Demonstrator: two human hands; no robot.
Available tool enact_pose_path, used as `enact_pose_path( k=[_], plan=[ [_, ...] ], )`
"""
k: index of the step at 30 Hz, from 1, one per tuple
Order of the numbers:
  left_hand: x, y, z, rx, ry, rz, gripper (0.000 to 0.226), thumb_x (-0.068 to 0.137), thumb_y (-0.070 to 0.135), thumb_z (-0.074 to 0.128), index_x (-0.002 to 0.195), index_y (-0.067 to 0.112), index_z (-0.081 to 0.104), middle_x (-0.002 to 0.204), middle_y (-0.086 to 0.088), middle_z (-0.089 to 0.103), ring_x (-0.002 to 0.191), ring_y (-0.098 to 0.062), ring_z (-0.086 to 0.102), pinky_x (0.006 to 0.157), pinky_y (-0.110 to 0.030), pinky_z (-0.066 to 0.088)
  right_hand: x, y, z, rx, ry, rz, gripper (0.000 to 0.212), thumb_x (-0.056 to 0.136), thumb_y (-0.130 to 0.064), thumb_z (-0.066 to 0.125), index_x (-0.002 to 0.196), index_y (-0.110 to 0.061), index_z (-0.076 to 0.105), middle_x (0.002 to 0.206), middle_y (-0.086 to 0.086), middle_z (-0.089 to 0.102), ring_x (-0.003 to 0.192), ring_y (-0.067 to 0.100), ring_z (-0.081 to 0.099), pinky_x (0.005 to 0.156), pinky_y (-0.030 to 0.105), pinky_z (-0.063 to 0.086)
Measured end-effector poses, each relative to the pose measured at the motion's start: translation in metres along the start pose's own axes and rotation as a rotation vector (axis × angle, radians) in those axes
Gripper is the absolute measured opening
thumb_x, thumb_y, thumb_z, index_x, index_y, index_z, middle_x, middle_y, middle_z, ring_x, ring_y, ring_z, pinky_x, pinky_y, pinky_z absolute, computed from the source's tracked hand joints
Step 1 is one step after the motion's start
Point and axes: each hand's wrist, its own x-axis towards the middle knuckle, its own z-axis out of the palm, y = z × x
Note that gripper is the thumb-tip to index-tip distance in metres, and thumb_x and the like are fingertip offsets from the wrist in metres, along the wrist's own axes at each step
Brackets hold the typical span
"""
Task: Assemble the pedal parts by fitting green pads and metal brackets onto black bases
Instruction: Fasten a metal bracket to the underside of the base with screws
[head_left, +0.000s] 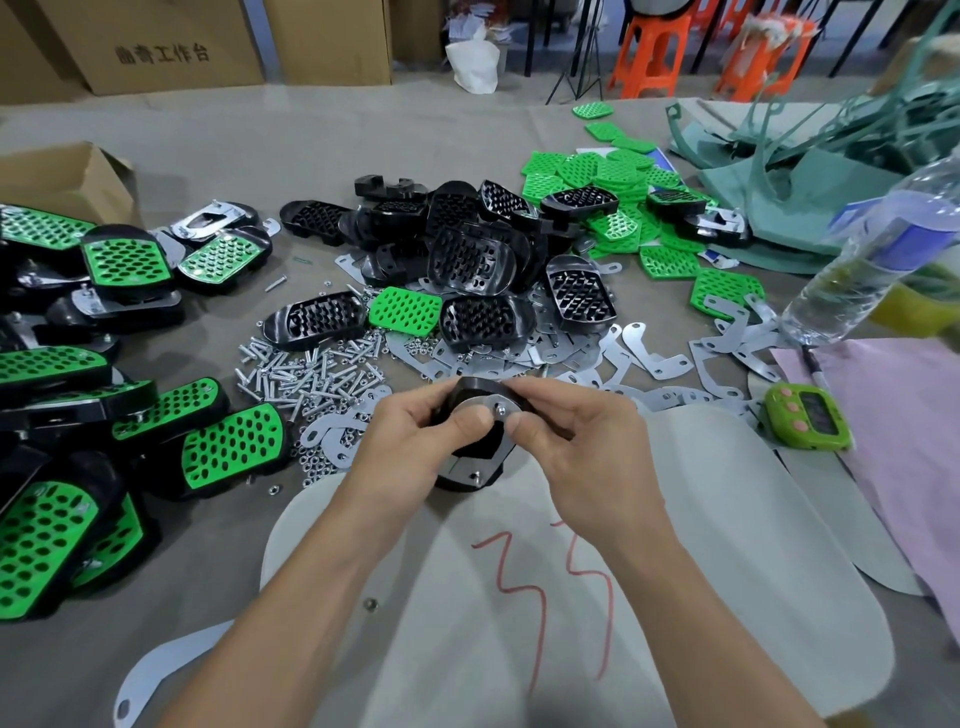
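Note:
Both hands hold one black pedal base (470, 470) upside down above the table's middle, a metal bracket (480, 415) lying on its underside. My left hand (415, 441) grips the base's left side, thumb pressed on the bracket. My right hand (576, 436) grips the right side, thumb and forefinger pinching at a small nut (501, 410) on the bracket. Loose black bases (467, 260) are piled beyond. Green pads (613, 176) lie heaped at the back right. Loose metal brackets (639, 348) spread right of centre.
Screws and nuts (311, 369) litter the cloth left of my hands. Finished green-topped pedals (124, 260) stack along the left edge. A green timer (805, 421) and a plastic bottle (872, 260) stand at right. Cardboard boxes (171, 47) and orange stools (654, 57) stand behind.

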Motion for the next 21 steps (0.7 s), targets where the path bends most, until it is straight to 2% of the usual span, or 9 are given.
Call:
enact_pose_path(
  k=[3, 6, 9, 13, 15, 16, 18, 20, 21],
  plan=[
    [-0.001, 0.006, 0.001, 0.089, -0.001, -0.013, 0.026, 0.076, 0.021, 0.075, 0.101, 0.021, 0.080, 0.097, -0.019, 0.076, 0.082, -0.020, 0.068, 0.074, -0.033, 0.056, 0.000, -0.002, -0.001, 0.032, -0.017, 0.003, 0.051, 0.087, 0.003, 0.073, 0.088, -0.048, 0.077, 0.094, -0.017, 0.078, 0.094, 0.006, 0.075, 0.089, 0.027, 0.057],
    [-0.005, 0.010, 0.008, 0.145, 0.044, -0.013, 0.023, 0.072, 0.026, 0.075, 0.095, 0.024, 0.080, 0.087, -0.012, 0.076, 0.074, -0.017, 0.065, 0.071, -0.038, 0.054, 0.000, -0.003, -0.003, 0.090, -0.024, 0.007, 0.048, 0.086, 0.006, 0.073, 0.089, -0.042, 0.079, 0.095, -0.012, 0.079, 0.095, 0.009, 0.075, 0.088, 0.026, 0.058],
    [-0.008, 0.013, 0.013, 0.218, 0.078, 0.036, 0.018, 0.074, 0.027, 0.073, 0.091, 0.027, 0.077, 0.077, -0.008, 0.072, 0.066, -0.014, 0.060, 0.062, -0.030, 0.050, -0.002, -0.002, -0.006, 0.126, -0.012, 0.046, 0.039, 0.084, 0.007, 0.075, 0.099, -0.029, 0.079, 0.096, -0.008, 0.079, 0.096, 0.012, 0.076, 0.089, 0.027, 0.058],
    [-0.011, 0.012, 0.016, 0.199, 0.125, 0.036, 0.011, 0.083, 0.010, 0.075, 0.086, 0.020, 0.076, 0.062, 0.003, 0.064, 0.054, -0.013, 0.052, 0.047, -0.022, 0.044, -0.002, -0.007, -0.006, 0.126, -0.018, 0.087, 0.034, 0.082, 0.006, 0.076, 0.099, -0.024, 0.080, 0.093, -0.006, 0.080, 0.091, 0.012, 0.076, 0.084, 0.024, 0.059],
    [-0.011, 0.011, 0.017, 0.177, 0.149, 0.006, 0.010, 0.078, 0.017, 0.075, 0.088, 0.019, 0.077, 0.067, -0.002, 0.069, 0.059, -0.015, 0.056, 0.051, -0.025, 0.047, -0.002, -0.011, -0.005, 0.070, 0.007, 0.116, 0.032, 0.083, 0.000, 0.079, 0.096, -0.030, 0.080, 0.089, -0.012, 0.079, 0.088, 0.006, 0.076, 0.084, 0.022, 0.059],
    [-0.011, 0.011, 0.018, 0.184, 0.177, -0.001, 0.013, 0.076, 0.021, 0.074, 0.088, 0.020, 0.078, 0.072, -0.004, 0.072, 0.062, -0.015, 0.058, 0.055, -0.027, 0.050, -0.002, -0.013, -0.003, -0.002, 0.052, 0.125, 0.029, 0.082, -0.006, 0.081, 0.092, -0.034, 0.080, 0.085, -0.018, 0.078, 0.084, 0.001, 0.075, 0.083, 0.021, 0.058],
    [-0.009, 0.009, 0.020, 0.265, 0.264, 0.021, 0.010, 0.076, 0.025, 0.072, 0.085, 0.027, 0.076, 0.073, 0.000, 0.073, 0.064, -0.014, 0.062, 0.058, -0.027, 0.052, -0.006, -0.017, 0.004, -0.222, 0.199, 0.068, 0.023, 0.081, -0.021, 0.082, 0.084, -0.043, 0.076, 0.078, -0.030, 0.072, 0.075, -0.006, 0.070, 0.078, 0.014, 0.054],
    [-0.008, 0.009, 0.021, 0.389, 0.342, 0.074, 0.011, 0.073, 0.032, 0.069, 0.083, 0.030, 0.075, 0.069, 0.007, 0.072, 0.065, -0.016, 0.065, 0.060, -0.031, 0.054, -0.014, -0.024, 0.013, -0.356, 0.283, -0.057, 0.030, 0.083, -0.028, 0.076, 0.097, -0.052, 0.064, 0.085, -0.035, 0.067, 0.075, -0.005, 0.067, 0.073, 0.010, 0.050],
    [-0.008, 0.010, 0.022, 0.440, 0.365, 0.097, 0.013, 0.072, 0.035, 0.067, 0.083, 0.032, 0.074, 0.068, 0.009, 0.071, 0.067, -0.018, 0.066, 0.061, -0.036, 0.056, -0.017, -0.025, 0.016, -0.379, 0.291, -0.100, 0.034, 0.084, -0.026, 0.072, 0.103, -0.052, 0.061, 0.090, -0.034, 0.067, 0.075, -0.002, 0.067, 0.073, 0.013, 0.050]
  ],
)
